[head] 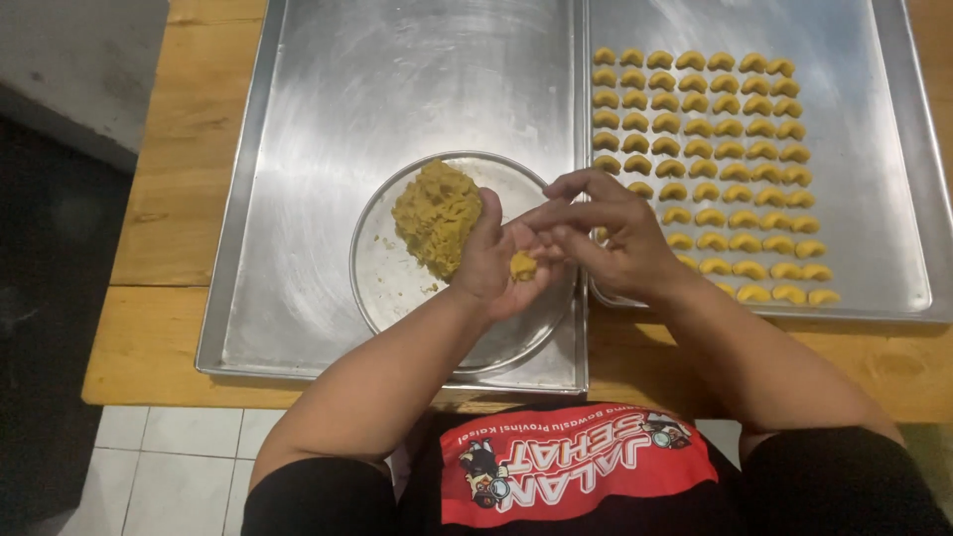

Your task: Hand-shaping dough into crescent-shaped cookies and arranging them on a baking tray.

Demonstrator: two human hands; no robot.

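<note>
Head view. Nearest the camera, a black shirt with a red printed panel [576,465] fills the lower edge, and two bare forearms reach forward from it over a wooden table [179,199]. Left hand [491,260] is turned palm-up and cupped, with a small piece of yellow dough [522,265] resting in the palm; its fingers curl loosely around the piece rather than clamping it. Right hand [606,233] lies just beside it, fingers extended toward the left palm, their tips at or very near the piece; whether they pinch it cannot be told.

Beneath the left hand sits a round metal plate [397,288] carrying a rough lump of yellow dough [437,216], which the back of the left hand touches or nearly touches. This plate rests on a large empty-surfaced steel baking tray [328,119].

A second steel tray [864,60] adjoins it on the right, holding ordered rows of small crescent-shaped dough pieces [715,129]; the right hand and wrist overlap the near-left corner of these rows. White floor tiles [169,467] show below the table edge.
</note>
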